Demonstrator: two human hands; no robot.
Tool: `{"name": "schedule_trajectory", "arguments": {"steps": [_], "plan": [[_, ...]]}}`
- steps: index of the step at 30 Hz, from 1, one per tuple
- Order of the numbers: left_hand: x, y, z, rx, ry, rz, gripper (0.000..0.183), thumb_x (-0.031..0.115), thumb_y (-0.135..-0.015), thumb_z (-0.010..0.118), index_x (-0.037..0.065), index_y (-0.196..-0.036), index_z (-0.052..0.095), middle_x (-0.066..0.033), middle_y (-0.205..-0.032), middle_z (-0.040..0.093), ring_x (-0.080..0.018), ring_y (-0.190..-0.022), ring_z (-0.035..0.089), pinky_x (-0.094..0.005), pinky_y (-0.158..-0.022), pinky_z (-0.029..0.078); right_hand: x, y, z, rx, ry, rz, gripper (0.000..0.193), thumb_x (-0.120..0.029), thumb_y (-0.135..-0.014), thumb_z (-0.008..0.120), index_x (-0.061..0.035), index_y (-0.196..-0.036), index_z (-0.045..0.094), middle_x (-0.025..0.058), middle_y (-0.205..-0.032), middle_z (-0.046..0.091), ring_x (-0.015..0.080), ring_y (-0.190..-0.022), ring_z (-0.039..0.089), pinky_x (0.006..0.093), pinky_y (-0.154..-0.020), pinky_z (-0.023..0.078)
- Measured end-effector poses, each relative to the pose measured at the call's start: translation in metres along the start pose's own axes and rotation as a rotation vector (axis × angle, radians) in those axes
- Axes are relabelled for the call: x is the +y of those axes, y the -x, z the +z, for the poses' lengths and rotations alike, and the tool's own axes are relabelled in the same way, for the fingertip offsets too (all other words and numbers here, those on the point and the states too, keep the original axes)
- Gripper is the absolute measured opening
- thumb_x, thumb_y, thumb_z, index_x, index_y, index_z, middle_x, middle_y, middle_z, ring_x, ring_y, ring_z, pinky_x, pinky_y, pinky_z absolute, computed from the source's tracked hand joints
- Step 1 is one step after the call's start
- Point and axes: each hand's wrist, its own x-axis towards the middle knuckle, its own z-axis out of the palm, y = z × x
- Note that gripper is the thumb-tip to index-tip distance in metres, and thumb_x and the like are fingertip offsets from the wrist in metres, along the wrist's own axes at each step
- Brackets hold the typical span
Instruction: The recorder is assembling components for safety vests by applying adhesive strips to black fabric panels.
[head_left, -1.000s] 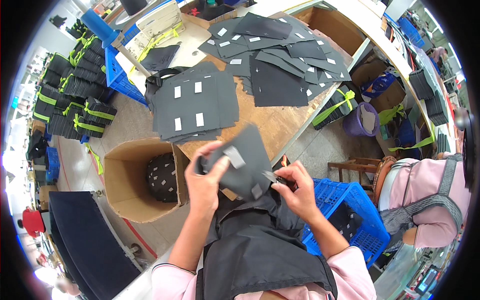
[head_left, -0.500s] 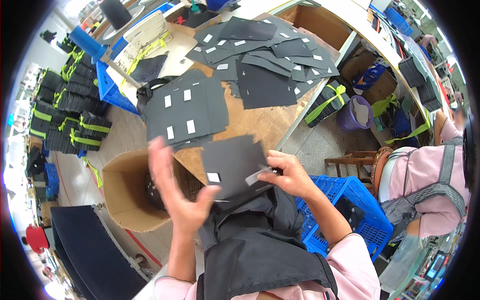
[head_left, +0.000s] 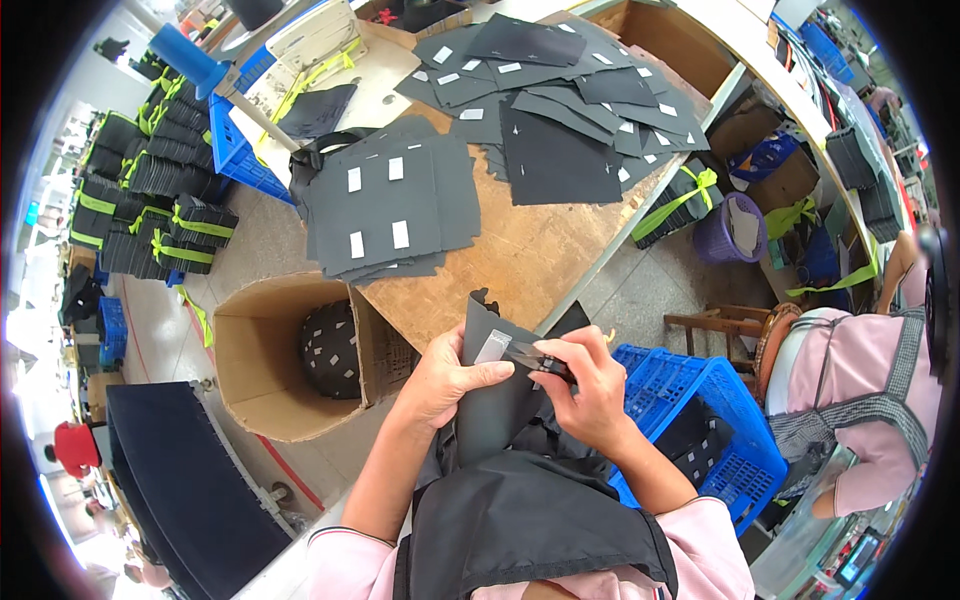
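My left hand is closed on a dark grey fabric panel, which bends upright above my lap. Its thumb presses beside a white label on the panel. In my right hand is a small pair of thread snips, dark at the handle, with the blades pointing left at the label's edge. Beyond my hands, a stack of similar panels with white labels lies on the brown worktable. More loose dark panels are spread farther back on the table.
A cardboard box with a dark, white-flecked rounded thing inside stands left of my hands. At my right is a blue plastic crate holding dark pieces. A purple basket sits below the table's right side. Another person sits at far right.
My left hand, open and raised before, has come down and grips the panel. The panel, earlier flat and facing up, is now folded upright. The snips have come to the label.
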Motion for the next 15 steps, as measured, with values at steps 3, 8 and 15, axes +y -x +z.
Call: {"name": "schedule_trajectory", "arguments": {"steps": [3,8,15], "plan": [[-0.002,0.001,-0.002,-0.020,0.032,0.001,0.044,0.006,-0.069,0.077,0.000,-0.107,0.055,-0.0065,-0.099,0.061,-0.0144,-0.088,0.059,-0.0287,-0.080,0.048,0.005,-0.001,0.010,-0.020,0.029,-0.012,0.033,-0.006,-0.065,0.073,-0.0068,-0.097,0.061,0.0080,-0.078,0.054,0.0235,-0.058,0.054,0.0317,-0.052,0.045],[0.000,0.002,-0.001,0.004,0.081,-0.064,0.045,0.005,-0.066,0.076,-0.001,-0.107,0.057,-0.0076,-0.098,0.063,-0.0163,-0.089,0.060,-0.0299,-0.082,0.047,0.009,0.002,0.012,0.091,-0.005,-0.056,0.032,-0.006,-0.065,0.073,-0.0059,-0.094,0.062,0.0071,-0.075,0.054,0.0225,-0.059,0.054,0.0314,-0.052,0.044],[-0.003,0.001,-0.001,-0.046,0.074,-0.067,0.043,0.004,-0.069,0.076,0.000,-0.106,0.056,-0.0076,-0.098,0.062,-0.0149,-0.088,0.060,-0.0291,-0.081,0.048,0.003,0.003,0.003,0.016,0.052,-0.046,0.032,-0.007,-0.064,0.074,-0.0054,-0.094,0.062,0.0073,-0.074,0.054,0.0224,-0.059,0.055,0.0309,-0.052,0.044]]}}
